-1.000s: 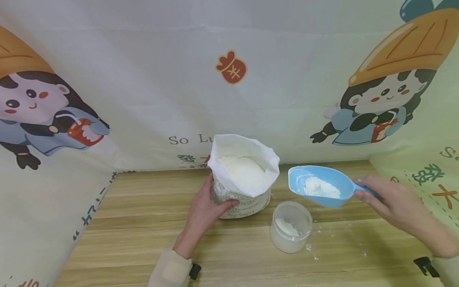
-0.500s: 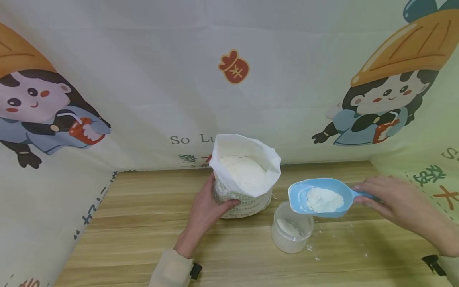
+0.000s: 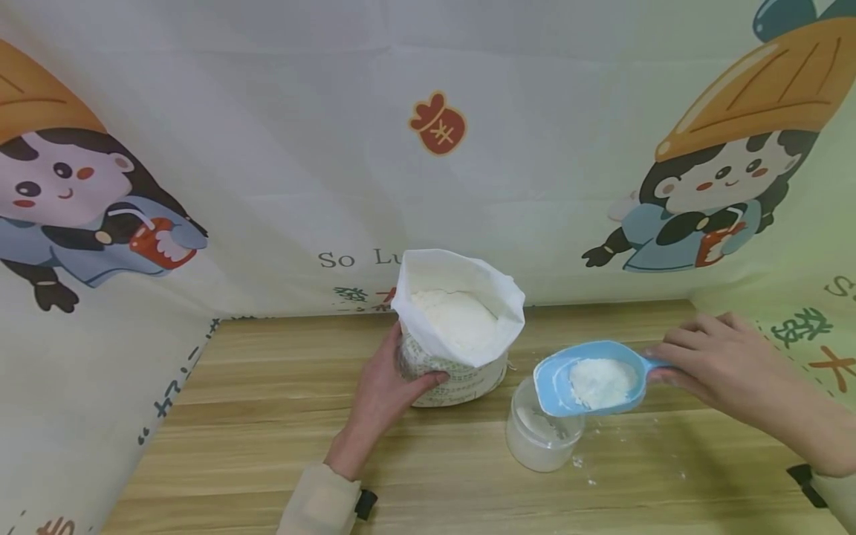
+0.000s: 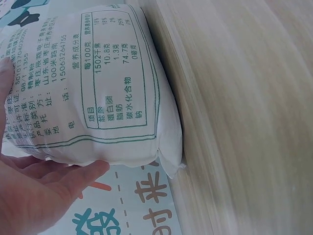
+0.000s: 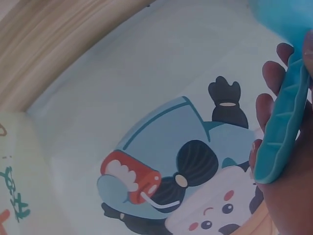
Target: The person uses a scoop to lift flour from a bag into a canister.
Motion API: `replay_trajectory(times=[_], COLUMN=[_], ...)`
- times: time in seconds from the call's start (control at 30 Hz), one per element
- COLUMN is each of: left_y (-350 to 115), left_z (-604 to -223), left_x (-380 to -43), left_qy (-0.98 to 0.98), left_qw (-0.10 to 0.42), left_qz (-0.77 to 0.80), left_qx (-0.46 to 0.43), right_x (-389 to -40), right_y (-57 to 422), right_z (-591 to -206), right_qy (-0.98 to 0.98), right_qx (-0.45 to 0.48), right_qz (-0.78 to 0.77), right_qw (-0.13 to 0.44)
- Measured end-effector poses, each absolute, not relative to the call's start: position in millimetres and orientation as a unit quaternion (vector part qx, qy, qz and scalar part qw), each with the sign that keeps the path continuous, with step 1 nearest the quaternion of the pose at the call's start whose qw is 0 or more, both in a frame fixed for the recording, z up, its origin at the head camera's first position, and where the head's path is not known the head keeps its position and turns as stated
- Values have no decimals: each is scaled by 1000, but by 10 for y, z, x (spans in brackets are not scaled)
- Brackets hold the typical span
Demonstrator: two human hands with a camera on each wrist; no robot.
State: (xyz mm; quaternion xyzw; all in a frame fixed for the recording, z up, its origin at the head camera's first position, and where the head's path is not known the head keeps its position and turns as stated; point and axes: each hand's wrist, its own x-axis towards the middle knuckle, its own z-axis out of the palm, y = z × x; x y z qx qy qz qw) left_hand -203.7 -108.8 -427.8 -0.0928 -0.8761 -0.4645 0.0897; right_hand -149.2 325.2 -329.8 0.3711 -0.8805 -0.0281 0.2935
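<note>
A paper-like bag of flour (image 3: 461, 383) stands upright with its white top open, and flour (image 3: 461, 321) shows inside. My left hand (image 3: 388, 390) grips its left side, the thumb on the printed front; the left wrist view shows fingers along the printed bag (image 4: 110, 83). In my right hand (image 3: 729, 371) is a blue scoop (image 3: 553, 383), gripped by its handle (image 5: 281, 127) and loaded with a heap of flour (image 3: 605, 383). The scoop hangs above a clear plastic jar (image 3: 540, 452), hiding the right part of its mouth. Some white flour is in the jar.
Specks of flour (image 3: 578, 461) lie on the wooden table (image 3: 267, 431) to the right of the jar. A printed cloth (image 3: 301, 148) with cartoon figures rises behind and at both sides of the table.
My right hand has lowered the scoop and moved it slightly left, over the jar. The scoop has levelled, showing more of its flour. The left hand and bag have stayed in place.
</note>
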Motion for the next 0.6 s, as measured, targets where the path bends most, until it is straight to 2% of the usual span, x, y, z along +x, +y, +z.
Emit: replay_trajectory(times=[0.27, 0.6], left_y=[-1088, -1086], left_z=[-4268, -4282], left_x=[-2029, -2034], left_qy=[-880, -876], left_qw=[86, 87], left_qz=[-458, -465], left_qx=[-89, -92], right_x=[-1500, -1493], right_y=[3202, 3125], right_z=[-3265, -3193], right_qy=[-870, -861], right_qx=[379, 399], right_qz=[-58, -93], right_qw=[309, 301])
